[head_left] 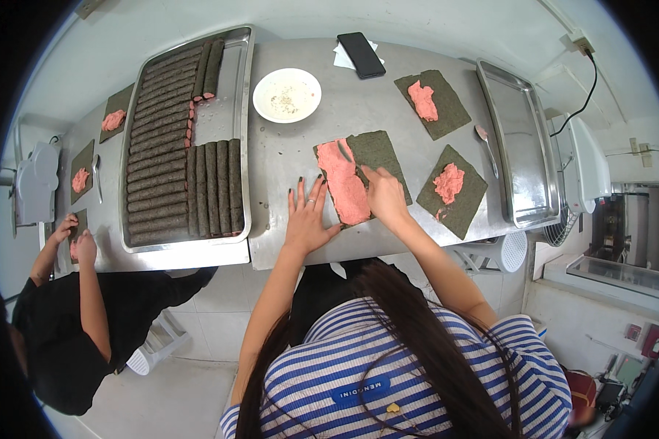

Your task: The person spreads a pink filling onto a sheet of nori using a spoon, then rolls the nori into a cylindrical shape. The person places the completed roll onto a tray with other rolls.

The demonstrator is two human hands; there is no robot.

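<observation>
Largest first: on my feed a brushed-steel table [277, 157] spans the work area, dull grey and smooth. On it, left of centre, I log a rimmed metal tray [227, 106] packed with rough, dark seaweed rolls [157, 157], pink filling showing at some ends. A second metal tray [518, 146], shallow and rectangular, lies far right.

The nori sheet [381, 155] in work lies flat between the person's two hands, matte and grainy, its left part under a long band of pink paste [343, 189], moist and smoothed. A round white bowl [286, 95] with pale, speckled contents sits beyond, to the left.

Left hand [307, 214]: palm down, fingers spread, tips at the sheet's left edge. Right hand [386, 196]: curled, pinching a utensil, index finger stretched along it. Smallest: that metal utensil [345, 151], rounded tip on the paste; its handle is mostly hidden.
</observation>
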